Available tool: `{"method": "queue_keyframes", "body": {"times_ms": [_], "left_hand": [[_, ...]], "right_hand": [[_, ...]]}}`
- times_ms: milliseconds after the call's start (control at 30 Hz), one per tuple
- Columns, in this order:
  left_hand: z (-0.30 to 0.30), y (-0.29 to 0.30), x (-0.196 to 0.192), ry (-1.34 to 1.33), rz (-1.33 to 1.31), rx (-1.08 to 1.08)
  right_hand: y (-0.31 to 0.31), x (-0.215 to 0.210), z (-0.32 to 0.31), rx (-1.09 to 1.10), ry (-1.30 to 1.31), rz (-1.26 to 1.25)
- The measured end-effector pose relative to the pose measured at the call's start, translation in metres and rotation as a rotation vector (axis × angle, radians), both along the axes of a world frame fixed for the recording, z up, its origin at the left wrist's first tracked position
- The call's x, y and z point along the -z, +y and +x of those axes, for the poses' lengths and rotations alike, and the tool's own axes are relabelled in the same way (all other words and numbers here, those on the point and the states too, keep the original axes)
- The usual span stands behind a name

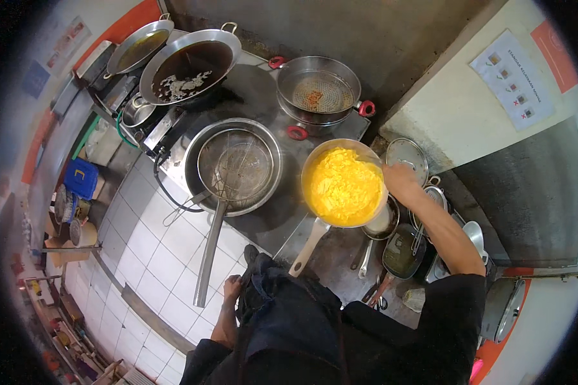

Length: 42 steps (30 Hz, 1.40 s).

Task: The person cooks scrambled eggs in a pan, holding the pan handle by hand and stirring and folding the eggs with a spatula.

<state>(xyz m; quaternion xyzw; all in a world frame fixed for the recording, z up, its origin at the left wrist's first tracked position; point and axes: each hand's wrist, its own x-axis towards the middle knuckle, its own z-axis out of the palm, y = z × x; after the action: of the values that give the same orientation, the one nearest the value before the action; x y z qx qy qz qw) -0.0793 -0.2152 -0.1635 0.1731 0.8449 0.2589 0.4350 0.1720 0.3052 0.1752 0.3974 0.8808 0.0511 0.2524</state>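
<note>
A light-coloured saucepan (309, 251) with a long handle holds yellow scrambled egg (344, 185). It sits at the right side of the dark stove top, its handle pointing toward me. My right hand (401, 182) is closed at the pan's right rim. Whatever its fingers grip is hidden from this angle. Down by my left hip, my left hand (232, 287) hangs with curled fingers beside my dark apron (289, 321). I cannot see whether it holds anything. Left of the egg pan, a round strainer (213, 256) with a long metal handle rests over a large metal bowl (191, 172).
A steamer pot (318, 83) with red handles stands behind the egg pan. Two woks, one with dark oil (192, 61), are at the back left. Several small pans, including a dark frying pan (403, 251), and ladles crowd the right side. White floor tiles (167, 269) lie left.
</note>
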Motion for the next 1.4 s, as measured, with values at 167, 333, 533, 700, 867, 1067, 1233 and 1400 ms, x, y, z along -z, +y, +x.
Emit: {"method": "queue_keyframes", "body": {"times_ms": [167,333,533,700,867,1067,1233,1400], "left_hand": [[0.005,-0.006,-0.003,-0.061,0.003,-0.186],[0.000,-0.005,0.002,-0.090,-0.005,-0.212],[-0.001,-0.003,-0.003,-0.112,-0.015,-0.208],[0.000,-0.003,-0.011,-0.088,0.030,-0.198],[-0.003,-0.009,-0.004,0.052,0.048,-0.013],[-0.005,-0.008,-0.002,-0.026,-0.038,-0.049],[-0.006,-0.002,-0.018,0.104,0.087,0.176],[-0.006,0.002,-0.028,-0.018,-0.048,0.013]], "right_hand": [[-0.022,-0.028,-0.012,0.092,-0.055,-0.090],[0.007,-0.027,-0.009,0.161,-0.330,-0.268],[0.039,0.010,0.018,0.539,-0.309,-0.803],[0.030,0.017,0.023,0.706,-0.261,-1.052],[0.017,0.033,0.030,0.804,-0.054,-1.302],[-0.023,0.041,0.023,0.933,0.347,-1.343],[-0.029,0.057,0.038,1.190,0.819,-1.543],[-0.025,0.061,0.060,1.205,0.973,-1.480]]}}
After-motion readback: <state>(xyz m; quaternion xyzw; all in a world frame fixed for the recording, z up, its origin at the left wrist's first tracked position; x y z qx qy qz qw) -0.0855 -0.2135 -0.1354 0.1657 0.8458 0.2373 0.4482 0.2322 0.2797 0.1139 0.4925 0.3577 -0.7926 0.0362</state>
